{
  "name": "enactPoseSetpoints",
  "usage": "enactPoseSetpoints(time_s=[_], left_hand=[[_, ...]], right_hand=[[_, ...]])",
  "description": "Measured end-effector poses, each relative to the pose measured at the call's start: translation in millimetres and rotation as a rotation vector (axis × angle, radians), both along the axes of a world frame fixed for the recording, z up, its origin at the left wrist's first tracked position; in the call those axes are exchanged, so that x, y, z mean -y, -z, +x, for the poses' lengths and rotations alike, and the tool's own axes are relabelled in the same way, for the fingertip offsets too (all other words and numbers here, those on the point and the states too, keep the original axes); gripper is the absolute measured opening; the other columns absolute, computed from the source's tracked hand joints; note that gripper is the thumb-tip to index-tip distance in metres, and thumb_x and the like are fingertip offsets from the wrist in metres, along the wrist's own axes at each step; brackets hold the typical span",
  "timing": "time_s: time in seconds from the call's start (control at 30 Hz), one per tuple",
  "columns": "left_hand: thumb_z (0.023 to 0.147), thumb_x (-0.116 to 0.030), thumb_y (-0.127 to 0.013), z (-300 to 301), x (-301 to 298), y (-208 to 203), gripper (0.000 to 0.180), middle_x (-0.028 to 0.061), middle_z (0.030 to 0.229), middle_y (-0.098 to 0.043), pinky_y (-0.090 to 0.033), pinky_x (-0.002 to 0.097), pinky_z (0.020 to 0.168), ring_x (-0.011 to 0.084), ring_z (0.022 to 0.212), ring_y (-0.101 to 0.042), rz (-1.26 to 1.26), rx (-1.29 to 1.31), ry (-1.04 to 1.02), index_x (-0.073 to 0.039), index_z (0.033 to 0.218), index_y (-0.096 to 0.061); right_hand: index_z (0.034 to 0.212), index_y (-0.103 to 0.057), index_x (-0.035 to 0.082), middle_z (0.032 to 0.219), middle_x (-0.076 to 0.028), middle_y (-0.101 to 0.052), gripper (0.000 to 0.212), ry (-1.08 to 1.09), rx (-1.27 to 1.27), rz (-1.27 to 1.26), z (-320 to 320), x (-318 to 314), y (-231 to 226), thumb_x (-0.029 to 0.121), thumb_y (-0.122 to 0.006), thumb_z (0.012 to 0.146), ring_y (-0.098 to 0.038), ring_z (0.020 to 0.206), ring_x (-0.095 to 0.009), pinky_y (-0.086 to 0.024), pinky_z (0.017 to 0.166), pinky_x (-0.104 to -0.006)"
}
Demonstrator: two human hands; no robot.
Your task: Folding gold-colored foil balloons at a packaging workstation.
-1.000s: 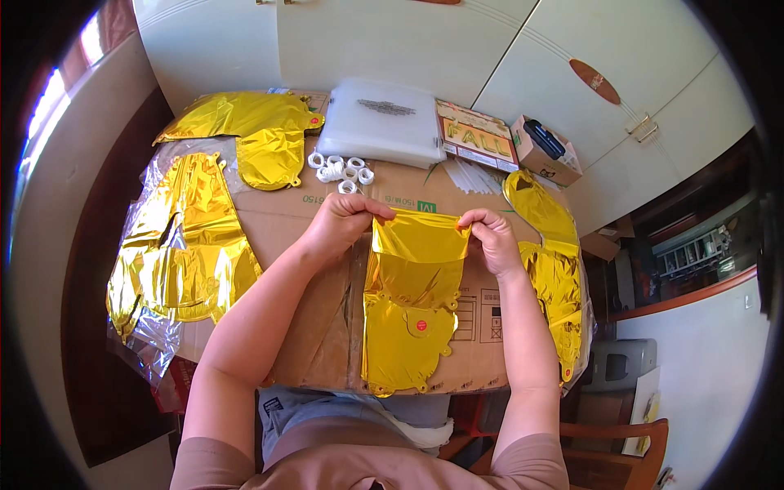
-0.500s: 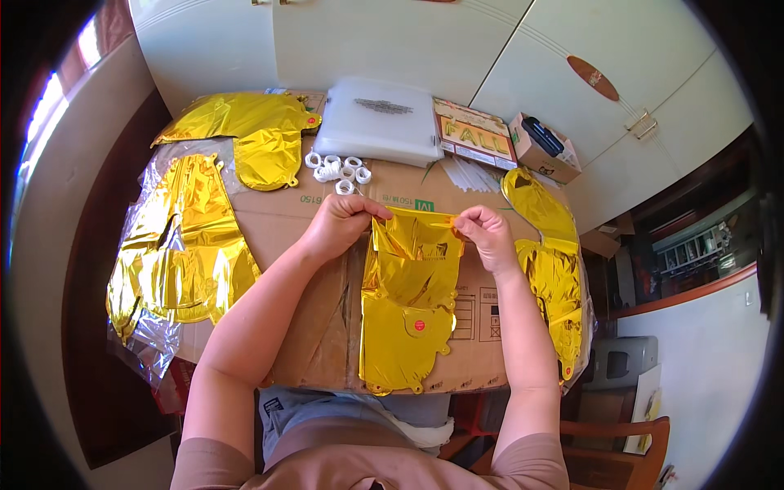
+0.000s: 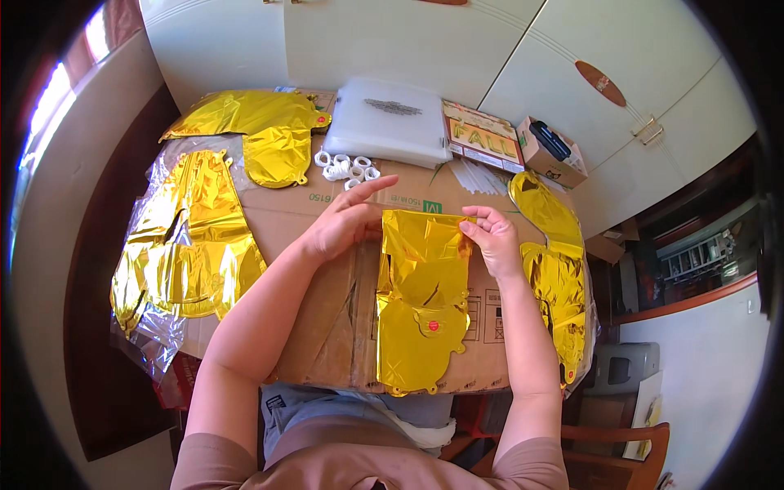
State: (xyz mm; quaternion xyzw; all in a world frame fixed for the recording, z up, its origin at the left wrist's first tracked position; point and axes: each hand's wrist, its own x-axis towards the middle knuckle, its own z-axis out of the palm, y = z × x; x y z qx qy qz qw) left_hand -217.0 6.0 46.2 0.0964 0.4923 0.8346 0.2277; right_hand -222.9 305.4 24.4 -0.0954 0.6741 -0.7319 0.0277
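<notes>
A flat gold foil balloon [image 3: 420, 347], folded over on itself and bearing a small red spot, lies on the cardboard in front of me. My right hand [image 3: 492, 238] pinches its far right corner between thumb and fingers. At the far left corner is my left hand [image 3: 347, 226], its index finger stretched out away from the foil. Some of the left fingertips go out of sight behind the balloon's edge, so how they touch it is hidden.
More gold foil balloons lie at left [image 3: 188, 245], far left [image 3: 278, 155] and right [image 3: 555, 282]. Behind are white ribbon rolls [image 3: 336, 171], a clear plastic case [image 3: 380, 122], a printed box [image 3: 482, 135], white strips [image 3: 476, 177] and a small carton [image 3: 551, 155]. White cabinets stand beyond.
My left hand has loosened its pinch on the balloon's corner and its index finger now points outward. The right hand keeps its pinch. The balloon sits slightly farther right, its upper part smoother.
</notes>
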Motion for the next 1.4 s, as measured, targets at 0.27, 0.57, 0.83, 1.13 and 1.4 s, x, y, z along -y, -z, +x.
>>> enactPoseSetpoints(time_s=[0.27, 0.57, 0.83, 1.13, 1.4], left_hand=[[0.096, 0.001, -0.06, -7.2, -1.7, 18.3, 0.06, 0.0094, 0.105, -0.074, -0.053, 0.0235, 0.084, 0.0085, 0.093, -0.066, -0.316, -0.217, -0.053, -0.004, 0.152, -0.039], [0.096, 0.004, -0.058, -5.1, -5.3, 18.8, 0.058, 0.0111, 0.11, -0.073, -0.053, 0.0232, 0.087, 0.0091, 0.098, -0.067, -0.292, -0.234, -0.088, -0.004, 0.15, -0.041], [0.094, 0.0, -0.062, 0.8, -8.5, 6.7, 0.058, 0.006, 0.1, -0.074, -0.05, 0.0212, 0.083, 0.0046, 0.09, -0.063, -0.222, -0.228, -0.093, 0.0, 0.149, -0.042], [0.093, -0.001, -0.063, -5.8, -1.7, 20.3, 0.055, 0.0032, 0.093, -0.073, -0.05, 0.0217, 0.08, 0.004, 0.083, -0.061, -0.343, -0.223, -0.088, 0.001, 0.146, -0.047], [0.095, -0.007, -0.067, -1.1, -3.2, 11.6, 0.046, 0.0073, 0.101, -0.073, -0.053, 0.0244, 0.08, 0.0075, 0.087, -0.064, -0.322, -0.11, -0.058, 0.003, 0.138, -0.054]], right_hand=[[0.115, -0.066, -0.001, 0.096, -0.003, -0.072, 0.023, -0.034, 0.037, 0.053, 4.0, 1.5, -9.0, 0.007, -0.071, 0.093, -0.065, 0.084, -0.006, -0.051, 0.079, -0.0201], [0.112, -0.068, 0.0, 0.098, -0.003, -0.072, 0.023, -0.07, 0.216, 0.043, 0.5, -6.1, -7.3, 0.015, -0.07, 0.096, -0.066, 0.085, -0.008, -0.051, 0.081, -0.0217], [0.1, -0.069, 0.004, 0.089, -0.001, -0.071, 0.014, -0.062, 0.269, 0.01, 2.0, -10.9, -11.3, 0.016, -0.073, 0.094, -0.065, 0.074, -0.007, -0.052, 0.071, -0.0225], [0.095, -0.071, 0.004, 0.085, -0.001, -0.071, 0.009, -0.012, 0.115, -0.014, 2.5, -4.3, -8.1, 0.012, -0.075, 0.091, -0.064, 0.073, -0.007, -0.052, 0.07, -0.0216], [0.096, -0.071, 0.003, 0.086, -0.002, -0.072, 0.008, -0.02, 0.138, 0.014, 5.1, -4.4, -10.2, 0.011, -0.073, 0.092, -0.065, 0.074, -0.007, -0.052, 0.072, -0.0214]])
